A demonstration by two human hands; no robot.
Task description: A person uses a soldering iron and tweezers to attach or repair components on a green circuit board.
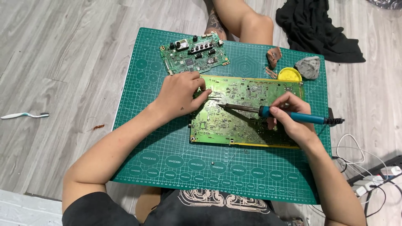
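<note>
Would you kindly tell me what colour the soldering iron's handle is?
Blue, with a black end; the soldering iron shows best in the head view, held in the right hand.

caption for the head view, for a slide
Right hand holds a blue-handled soldering iron to a large green circuit board; left hand steadies it.

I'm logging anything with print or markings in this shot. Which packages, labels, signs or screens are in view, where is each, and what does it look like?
No packages, signs or screens.
Green rubbery cutting mat: under both boards on the floor, rectangular, pale printed grid with ovals and circles.
Round yellow lid or tin: mat's far right, beside a grey lumpy sponge; any label too small to tell.
</note>
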